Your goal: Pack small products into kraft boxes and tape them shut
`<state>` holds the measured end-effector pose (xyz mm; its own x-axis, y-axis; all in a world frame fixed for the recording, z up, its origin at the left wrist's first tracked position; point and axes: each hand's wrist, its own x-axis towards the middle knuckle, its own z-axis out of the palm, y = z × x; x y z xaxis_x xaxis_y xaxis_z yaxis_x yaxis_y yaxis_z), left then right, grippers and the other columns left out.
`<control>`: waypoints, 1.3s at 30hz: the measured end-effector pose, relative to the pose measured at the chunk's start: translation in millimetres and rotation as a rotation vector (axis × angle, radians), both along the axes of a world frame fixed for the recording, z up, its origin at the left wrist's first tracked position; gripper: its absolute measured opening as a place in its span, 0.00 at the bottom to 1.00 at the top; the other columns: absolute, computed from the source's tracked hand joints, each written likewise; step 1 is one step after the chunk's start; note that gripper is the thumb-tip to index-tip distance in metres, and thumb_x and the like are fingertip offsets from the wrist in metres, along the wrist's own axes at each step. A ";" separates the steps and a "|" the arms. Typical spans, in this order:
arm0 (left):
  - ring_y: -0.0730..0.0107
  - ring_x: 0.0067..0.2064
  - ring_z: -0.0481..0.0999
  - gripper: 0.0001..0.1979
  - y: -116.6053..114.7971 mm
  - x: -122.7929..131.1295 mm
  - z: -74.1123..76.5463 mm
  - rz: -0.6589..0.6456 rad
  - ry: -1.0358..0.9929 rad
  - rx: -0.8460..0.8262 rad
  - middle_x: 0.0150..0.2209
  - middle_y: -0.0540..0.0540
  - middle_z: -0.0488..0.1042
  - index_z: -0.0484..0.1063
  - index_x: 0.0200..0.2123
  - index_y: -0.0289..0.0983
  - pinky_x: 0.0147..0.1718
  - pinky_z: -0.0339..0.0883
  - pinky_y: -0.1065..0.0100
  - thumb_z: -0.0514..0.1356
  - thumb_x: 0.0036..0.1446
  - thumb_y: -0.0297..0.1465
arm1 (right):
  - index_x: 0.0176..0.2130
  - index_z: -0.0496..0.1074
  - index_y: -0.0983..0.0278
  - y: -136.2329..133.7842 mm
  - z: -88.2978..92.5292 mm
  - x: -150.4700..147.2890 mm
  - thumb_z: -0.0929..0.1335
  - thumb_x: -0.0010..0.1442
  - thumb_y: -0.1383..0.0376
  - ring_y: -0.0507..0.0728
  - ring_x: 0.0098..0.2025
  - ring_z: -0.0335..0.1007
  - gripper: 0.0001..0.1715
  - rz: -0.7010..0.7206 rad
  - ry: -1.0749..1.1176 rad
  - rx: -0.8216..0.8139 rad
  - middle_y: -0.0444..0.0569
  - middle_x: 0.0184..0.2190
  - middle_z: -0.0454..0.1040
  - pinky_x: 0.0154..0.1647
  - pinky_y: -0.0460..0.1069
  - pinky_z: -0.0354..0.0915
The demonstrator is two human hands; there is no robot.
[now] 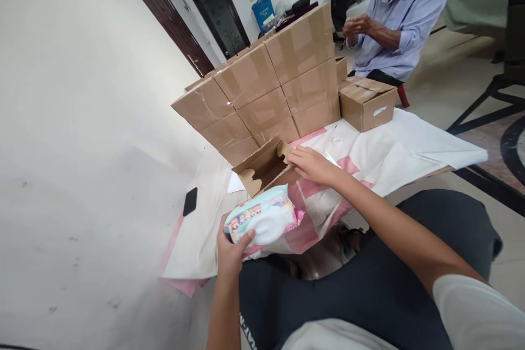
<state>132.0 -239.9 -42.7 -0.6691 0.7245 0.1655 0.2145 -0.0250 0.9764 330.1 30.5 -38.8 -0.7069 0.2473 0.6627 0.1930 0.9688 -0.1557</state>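
Observation:
My left hand (233, 243) is wrapped round the near left end of a wipes packet (264, 217), pale blue and pink with a white lid, held above the table's front edge. Just beyond the packet, an open cardboard box (268, 167) stands on the cloth with its flaps raised; its inside is dark, and I cannot make out anything in it. My right hand (307, 164) has its fingers closed on the box's right edge, at the corner flap.
Taped cartons (266, 87) are stacked behind the open box. Another carton (367, 103) stands at the right. A black phone (190, 202) lies on the cloth (410, 145) near the wall. Beyond the table, a person in a blue shirt (410, 27) sits with hands together.

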 end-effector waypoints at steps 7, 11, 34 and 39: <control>0.52 0.59 0.74 0.28 26.7 10.5 73.6 0.045 -0.251 0.250 0.51 0.43 0.79 0.74 0.50 0.38 0.57 0.71 0.60 0.69 0.46 0.43 | 0.41 0.69 0.64 -27.3 3.5 0.8 0.64 0.61 0.74 0.60 0.42 0.63 0.09 0.017 -0.047 0.034 0.52 0.39 0.72 0.39 0.51 0.53; 0.50 0.60 0.73 0.28 53.2 2.9 88.5 -0.003 -0.260 0.208 0.51 0.41 0.80 0.75 0.48 0.37 0.59 0.70 0.57 0.71 0.43 0.41 | 0.41 0.69 0.65 -31.6 4.2 1.5 0.63 0.64 0.73 0.59 0.42 0.63 0.08 0.011 -0.064 0.069 0.53 0.39 0.72 0.39 0.51 0.53; 0.43 0.52 0.77 0.30 116.1 -14.6 54.2 0.158 0.692 -0.563 0.48 0.34 0.78 0.67 0.52 0.39 0.48 0.68 0.53 0.59 0.55 0.55 | 0.41 0.69 0.65 -48.6 -2.9 0.9 0.64 0.63 0.74 0.59 0.41 0.63 0.08 0.124 -0.098 0.108 0.51 0.38 0.72 0.37 0.51 0.56; 0.39 0.57 0.74 0.31 140.8 -19.7 52.5 0.023 0.690 -0.573 0.53 0.29 0.76 0.66 0.53 0.36 0.53 0.65 0.51 0.60 0.56 0.52 | 0.41 0.69 0.65 -46.9 -5.9 1.5 0.64 0.64 0.73 0.58 0.40 0.64 0.06 0.173 -0.064 0.145 0.51 0.38 0.72 0.39 0.51 0.57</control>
